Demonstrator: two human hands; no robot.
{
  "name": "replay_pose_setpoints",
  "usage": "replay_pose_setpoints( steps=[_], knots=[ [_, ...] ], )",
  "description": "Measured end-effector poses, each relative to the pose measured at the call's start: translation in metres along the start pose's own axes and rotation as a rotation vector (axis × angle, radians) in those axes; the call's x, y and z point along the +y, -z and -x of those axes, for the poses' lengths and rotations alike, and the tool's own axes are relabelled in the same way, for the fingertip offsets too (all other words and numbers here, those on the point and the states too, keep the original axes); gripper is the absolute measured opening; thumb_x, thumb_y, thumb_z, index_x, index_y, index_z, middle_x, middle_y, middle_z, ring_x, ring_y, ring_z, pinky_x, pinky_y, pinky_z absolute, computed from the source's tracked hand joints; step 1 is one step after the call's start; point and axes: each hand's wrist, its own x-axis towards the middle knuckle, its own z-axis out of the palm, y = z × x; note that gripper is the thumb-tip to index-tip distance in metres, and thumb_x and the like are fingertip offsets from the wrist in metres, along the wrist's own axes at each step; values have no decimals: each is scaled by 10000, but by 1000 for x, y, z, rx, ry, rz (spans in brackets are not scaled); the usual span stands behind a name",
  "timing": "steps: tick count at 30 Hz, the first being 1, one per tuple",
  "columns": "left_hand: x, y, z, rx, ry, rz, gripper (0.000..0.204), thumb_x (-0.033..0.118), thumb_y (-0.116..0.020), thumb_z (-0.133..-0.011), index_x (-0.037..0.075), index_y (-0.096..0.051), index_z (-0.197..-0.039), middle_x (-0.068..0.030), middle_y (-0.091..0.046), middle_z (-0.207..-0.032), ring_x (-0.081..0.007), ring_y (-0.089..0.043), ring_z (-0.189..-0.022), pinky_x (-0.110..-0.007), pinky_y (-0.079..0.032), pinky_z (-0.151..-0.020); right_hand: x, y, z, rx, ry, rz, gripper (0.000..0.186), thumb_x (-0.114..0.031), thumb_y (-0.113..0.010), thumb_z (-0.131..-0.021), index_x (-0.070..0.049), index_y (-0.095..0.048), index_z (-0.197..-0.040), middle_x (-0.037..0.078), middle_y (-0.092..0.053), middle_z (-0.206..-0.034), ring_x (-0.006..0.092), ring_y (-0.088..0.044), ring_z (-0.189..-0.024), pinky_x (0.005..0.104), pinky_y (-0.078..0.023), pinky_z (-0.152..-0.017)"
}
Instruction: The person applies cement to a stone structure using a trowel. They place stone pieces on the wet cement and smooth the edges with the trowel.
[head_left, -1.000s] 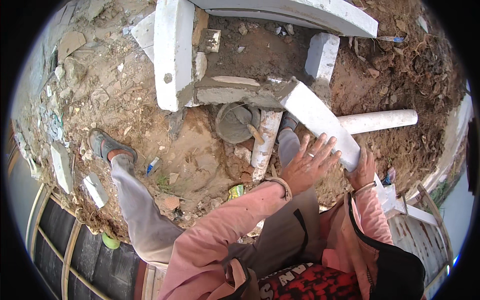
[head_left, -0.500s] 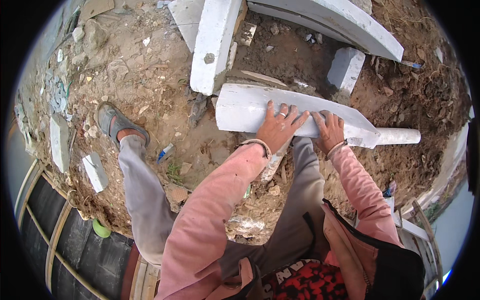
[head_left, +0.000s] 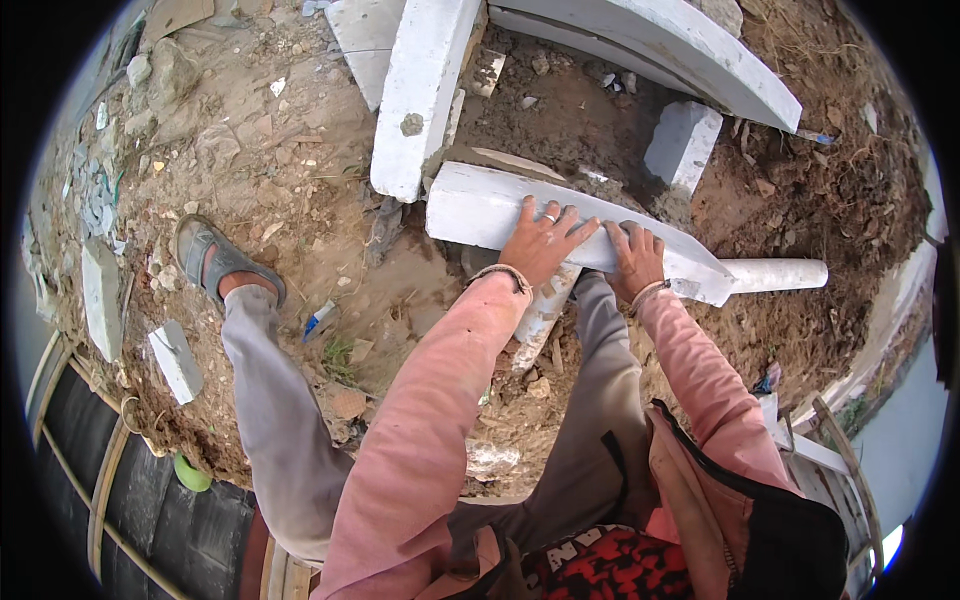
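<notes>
A long white concrete block [head_left: 465, 208] with an angled right end lies slantwise before me, on the muddy ground. Both of my hands are on it, side by side near its middle. My left hand [head_left: 543, 240], with a ring on one finger, bends its fingers over the block's upper face; its thumb is hidden. My right hand [head_left: 635, 258] curls over the block just beside it, its thumb also out of sight. A whitish cylinder [head_left: 775, 275] sticks out past the block's right end. Another narrow pale piece [head_left: 540, 325] lies below my left hand.
An upright-lying white beam [head_left: 420, 110] and a curved white slab [head_left: 680, 50] border a muddy hollow beyond the block. A short block [head_left: 685, 145] stands in it. My sandalled left foot [head_left: 225, 260] is on stony soil. Loose pale blocks [head_left: 175, 360] lie at left.
The block's near left edge has moved slightly away from me, and its face looks tilted. Both hands stay on it. The whole view has shifted a little.
</notes>
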Motion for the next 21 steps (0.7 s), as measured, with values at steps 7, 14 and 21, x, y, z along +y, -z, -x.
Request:
replay_pose_setpoints(
  steps=[7, 14, 21],
  knots=[
    [-13, -5, 2, -24, 36, -19, 601, 115, -472, -912, 286, -315, -1467, -72, -544, -1307, -274, -512, -1209, -559, -302, -1028, -5, -10, -14, 36, 35, -34, 789, -85, -705, -651, -203, -420, -1377, 124, -474, -1257, 320, -469, -1128, 471, -347, -929],
    [-16, -5, -10, -16, 44, -1, 632, 65, -462, -900, 300, -312, -1467, -58, -528, -1321, -264, -497, -1224, -570, -273, -1063, -2, -6, -20, -18, -21, 37, 783, -86, -691, -666, -215, -414, -1387, 124, -483, -1252, 306, -478, -1128, 463, -347, -931],
    [-14, -9, -4, -34, 61, 29, 763, -53, -510, -803, 315, -346, -1451, -36, -489, -1359, -276, -455, -1264, -582, -211, -1103, 3, -8, -8, 37, -17, 46, 750, -289, -656, -801, -217, -304, -1458, 119, -415, -1361, 305, -417, -1235, 548, -295, -1023]
  ],
)
